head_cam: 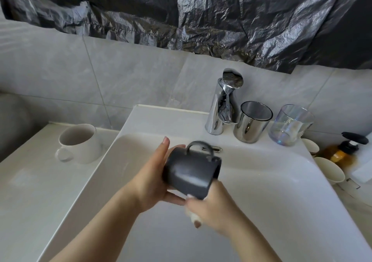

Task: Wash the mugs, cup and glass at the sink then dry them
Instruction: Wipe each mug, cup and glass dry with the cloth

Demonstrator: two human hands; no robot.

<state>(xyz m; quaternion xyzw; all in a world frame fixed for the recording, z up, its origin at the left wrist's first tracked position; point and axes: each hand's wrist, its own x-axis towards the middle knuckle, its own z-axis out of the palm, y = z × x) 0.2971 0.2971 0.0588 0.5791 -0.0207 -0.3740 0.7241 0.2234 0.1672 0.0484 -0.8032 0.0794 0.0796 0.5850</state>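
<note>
Washing looks early: the left hand [153, 179] grips the dark mug [191, 171] tipped over the sink [261, 191], the right hand [215, 209] clutches a blurred pale wad [192, 216] under it, and the white mug [82, 143], metal cup [251, 123] and glass [289, 125] stand aside, apparently unwashed.

There are two mugs: a dark grey ceramic mug [191, 171] over the basin and a white ceramic mug [80, 143] on the left worktop [30, 181]. There is one shiny cylindrical metal cup [251, 122] and one clear iridescent glass tumbler [289, 125], both at the far right of the one white sink [281, 191]. One chrome tap [223, 105] stands beside them. At the right edge are two cream round bowls [330, 170] and one amber pump bottle with a black top [342, 151]. There are two hands, the left hand [153, 177] and the right hand [215, 207].
</note>
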